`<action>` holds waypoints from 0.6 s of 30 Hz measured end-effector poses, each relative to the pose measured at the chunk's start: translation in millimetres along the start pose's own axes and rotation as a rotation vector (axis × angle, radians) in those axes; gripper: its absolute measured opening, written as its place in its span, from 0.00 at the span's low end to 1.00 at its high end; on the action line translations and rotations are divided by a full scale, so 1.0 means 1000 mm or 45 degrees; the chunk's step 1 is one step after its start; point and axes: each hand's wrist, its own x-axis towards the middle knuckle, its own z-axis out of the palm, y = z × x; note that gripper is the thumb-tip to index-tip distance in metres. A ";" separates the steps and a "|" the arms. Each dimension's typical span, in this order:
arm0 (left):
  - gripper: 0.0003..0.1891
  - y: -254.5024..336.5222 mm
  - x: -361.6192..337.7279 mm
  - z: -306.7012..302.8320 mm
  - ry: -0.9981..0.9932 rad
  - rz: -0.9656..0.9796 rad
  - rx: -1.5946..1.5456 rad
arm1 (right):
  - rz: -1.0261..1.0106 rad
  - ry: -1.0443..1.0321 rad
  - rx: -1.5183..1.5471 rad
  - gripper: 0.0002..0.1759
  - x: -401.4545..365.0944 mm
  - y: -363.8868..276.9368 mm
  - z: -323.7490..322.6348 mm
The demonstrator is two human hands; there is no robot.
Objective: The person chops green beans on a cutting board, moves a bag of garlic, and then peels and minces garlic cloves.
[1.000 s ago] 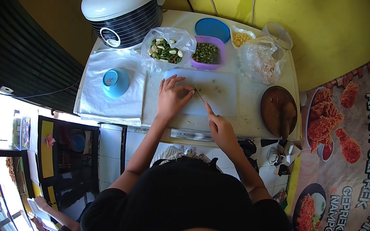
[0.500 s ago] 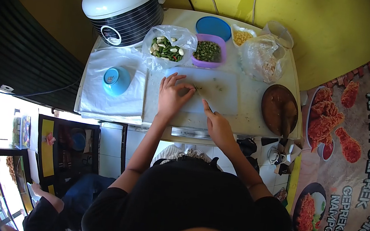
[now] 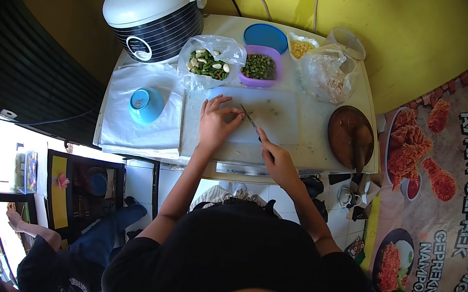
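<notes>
My right hand is wrapped around the handle of a knife. The blade points up and left over a translucent white cutting board, its tip beside my left fingertips. My left hand rests at the board's left side, thumb and index finger pinched together; whatever they hold is too small to make out. A few green bits lie on the board. Just behind it are a purple container of chopped green pieces and a plastic bag with whole green chillies and peeled garlic cloves.
A brown stone mortar with a pestle stands right. At left, a blue bowl sits upside down on white plastic sheets. A rice cooker, blue lid and tied bag stand behind. Another person is lower left.
The knife blade has turned more upright and shows more clearly beside my left fingertips. My left hand keeps its pinch. The other person's arm has reached out further left.
</notes>
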 end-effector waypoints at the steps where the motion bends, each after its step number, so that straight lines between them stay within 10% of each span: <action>1: 0.07 0.000 0.000 0.000 0.000 -0.005 -0.014 | -0.034 0.012 -0.014 0.30 0.002 0.002 0.002; 18: 0.06 -0.002 0.000 0.000 0.017 -0.013 -0.041 | -0.053 0.009 -0.298 0.35 0.002 0.012 0.016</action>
